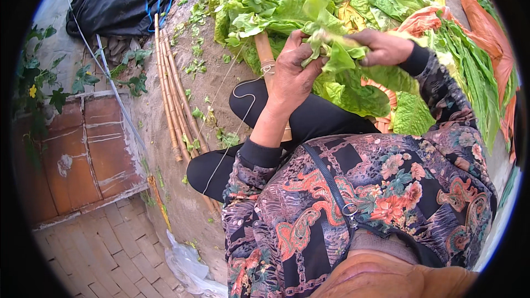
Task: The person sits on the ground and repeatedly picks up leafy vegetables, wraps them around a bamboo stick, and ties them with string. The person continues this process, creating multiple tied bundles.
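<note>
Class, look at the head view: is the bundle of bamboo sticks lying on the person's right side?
No: the bundle of thin tan bamboo sticks lies on the ground left of the person's left hand.

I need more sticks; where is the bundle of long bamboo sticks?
In the head view, the bundle of bamboo sticks lies on the ground at the person's left, beside the black-trousered knee.

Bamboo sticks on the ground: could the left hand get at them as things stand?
Probably not at once. The left hand is gripping the leaf bunch with the right hand. The sticks lie uncovered beyond the left knee, so once freed it likely could.
</note>
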`<state>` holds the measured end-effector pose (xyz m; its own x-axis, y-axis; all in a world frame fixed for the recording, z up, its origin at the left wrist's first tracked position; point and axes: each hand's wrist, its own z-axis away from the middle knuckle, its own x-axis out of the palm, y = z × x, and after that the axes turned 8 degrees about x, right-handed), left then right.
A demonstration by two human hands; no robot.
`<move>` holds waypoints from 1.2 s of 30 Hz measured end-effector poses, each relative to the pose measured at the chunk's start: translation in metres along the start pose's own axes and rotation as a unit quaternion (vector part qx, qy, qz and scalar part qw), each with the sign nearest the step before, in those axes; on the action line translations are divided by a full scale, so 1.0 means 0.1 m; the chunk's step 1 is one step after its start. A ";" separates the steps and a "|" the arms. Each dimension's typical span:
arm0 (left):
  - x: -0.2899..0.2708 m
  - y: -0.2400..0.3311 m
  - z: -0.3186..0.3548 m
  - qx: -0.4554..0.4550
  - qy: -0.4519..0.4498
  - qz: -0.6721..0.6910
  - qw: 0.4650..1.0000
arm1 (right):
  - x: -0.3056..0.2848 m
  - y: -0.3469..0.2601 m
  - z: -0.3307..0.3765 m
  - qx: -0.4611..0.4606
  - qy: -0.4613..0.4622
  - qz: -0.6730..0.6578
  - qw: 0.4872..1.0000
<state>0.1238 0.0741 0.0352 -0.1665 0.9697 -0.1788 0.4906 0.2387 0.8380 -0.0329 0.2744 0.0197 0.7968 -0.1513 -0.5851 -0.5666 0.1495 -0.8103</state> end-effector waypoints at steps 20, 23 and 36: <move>-0.03 0.00 0.35 -0.127 -0.015 -0.489 0.863 | 0.65 -0.03 -0.67 0.110 0.269 0.076 0.954; 0.04 -0.02 0.26 -0.141 -0.092 -0.482 0.860 | 0.62 -0.33 -1.07 0.006 0.264 0.276 0.924; -1.18 -0.44 0.01 -0.360 0.096 0.015 0.928 | 1.02 0.13 -1.30 -0.032 0.196 -0.267 0.943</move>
<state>0.1229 -0.0507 0.0184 -0.3447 0.9320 -0.1117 -0.1888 0.0477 0.9808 0.0141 0.1333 -0.0547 0.8398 -0.5406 -0.0501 -0.1281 -0.1077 -0.9859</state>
